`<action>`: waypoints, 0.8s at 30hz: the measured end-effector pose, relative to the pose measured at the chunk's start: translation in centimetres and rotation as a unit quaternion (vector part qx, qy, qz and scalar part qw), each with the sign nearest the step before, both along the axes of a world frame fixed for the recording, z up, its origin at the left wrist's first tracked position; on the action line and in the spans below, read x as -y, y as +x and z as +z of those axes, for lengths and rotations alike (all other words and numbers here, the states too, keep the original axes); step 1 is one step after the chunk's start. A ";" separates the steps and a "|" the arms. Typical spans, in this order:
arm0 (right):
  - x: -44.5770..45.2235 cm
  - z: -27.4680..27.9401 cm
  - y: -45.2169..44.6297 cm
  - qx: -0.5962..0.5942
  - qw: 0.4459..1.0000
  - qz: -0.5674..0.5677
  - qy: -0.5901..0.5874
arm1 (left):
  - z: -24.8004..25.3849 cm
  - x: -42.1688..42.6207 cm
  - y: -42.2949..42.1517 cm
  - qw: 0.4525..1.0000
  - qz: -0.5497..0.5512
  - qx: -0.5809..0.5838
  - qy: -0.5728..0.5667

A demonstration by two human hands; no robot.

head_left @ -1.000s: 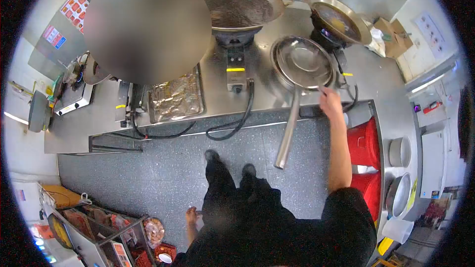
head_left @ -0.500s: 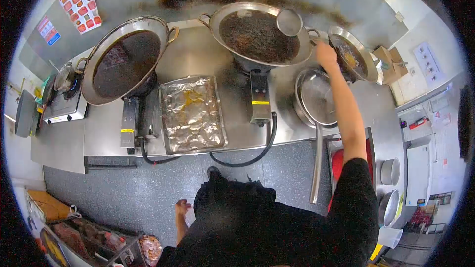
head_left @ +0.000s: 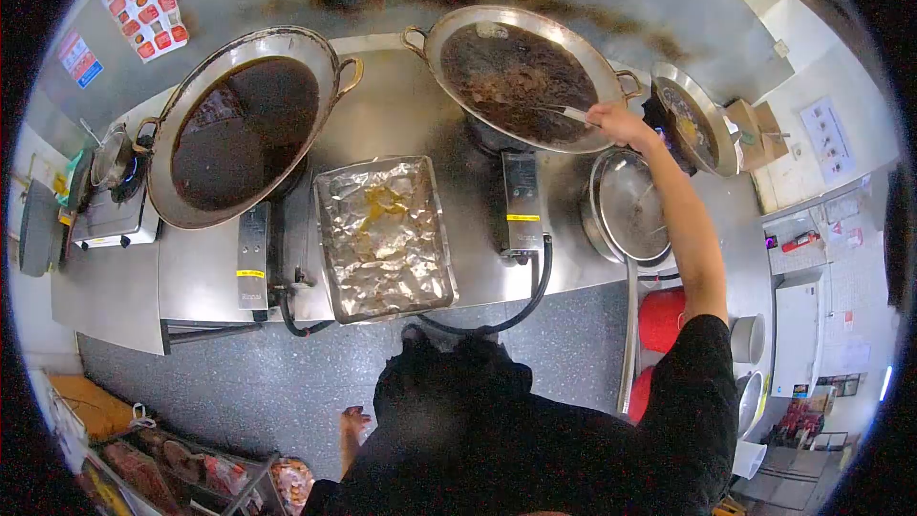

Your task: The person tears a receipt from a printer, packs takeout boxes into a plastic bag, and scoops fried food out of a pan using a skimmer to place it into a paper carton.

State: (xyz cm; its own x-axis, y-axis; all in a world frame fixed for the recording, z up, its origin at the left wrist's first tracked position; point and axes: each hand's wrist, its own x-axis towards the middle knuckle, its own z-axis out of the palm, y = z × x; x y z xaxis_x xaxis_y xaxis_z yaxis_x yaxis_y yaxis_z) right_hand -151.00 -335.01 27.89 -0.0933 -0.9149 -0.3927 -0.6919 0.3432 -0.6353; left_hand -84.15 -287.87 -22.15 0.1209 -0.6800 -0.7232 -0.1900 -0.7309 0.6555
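Clearly nearer: right hand [head_left: 621, 124], narrowed around the utensil [head_left: 576, 116] at the middle wok's [head_left: 606, 79] front-right rim.
Utensil: slim, pale shaft, long axis leftward from that hand; far end hidden in dark, rough-surfaced liquid [head_left: 516, 76].
Left hand [head_left: 354, 422]: low, beyond the counter's [head_left: 396, 105] front edge, fingers bent; cannot tell whether it holds anything.
Middle wok: round, metallic, two looped handles, near the counter's back edge.
Foil [head_left: 387, 263]: crinkled, silvery, lining a rectangular tray [head_left: 445, 239].

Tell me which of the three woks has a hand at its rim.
The middle wok: the right hand, holding a utensil, is at its rim; left wok and right wok have none.
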 end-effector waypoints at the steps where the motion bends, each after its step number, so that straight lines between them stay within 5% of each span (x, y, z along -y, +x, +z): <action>1: -0.2 0.2 0.5 0.033 0.999 0.001 0.008 | 0.4 0.6 0.1 0.999 -0.032 0.010 -0.012; 4: -0.6 0.8 1.5 0.072 0.996 -0.019 0.053 | 0.9 2.8 0.2 0.998 -0.052 -0.013 -0.019; 7: -1.8 1.7 2.3 0.100 0.992 -0.047 0.060 | 0.5 5.8 -0.3 0.986 0.084 -0.139 0.032; 10: -2.4 1.9 1.8 0.129 0.988 -0.045 0.073 | 4.4 8.8 -2.0 0.996 0.075 -0.031 0.031; 13: -2.3 0.8 0.5 0.127 0.989 -0.065 0.046 | 3.6 9.4 -1.8 0.988 0.127 -0.091 0.005; 19: -2.2 1.3 -0.2 -0.033 0.996 -0.080 0.018 | 2.2 8.1 -0.3 0.997 0.033 0.000 0.069; 22: -1.3 -0.2 -1.0 -0.094 0.995 -0.015 -0.019 | 0.2 5.7 1.2 0.997 -0.077 -0.015 -0.027; 24: -1.6 -0.1 1.1 -0.080 0.993 -0.082 0.005 | -2.0 4.6 2.4 0.993 -0.094 -0.066 -0.039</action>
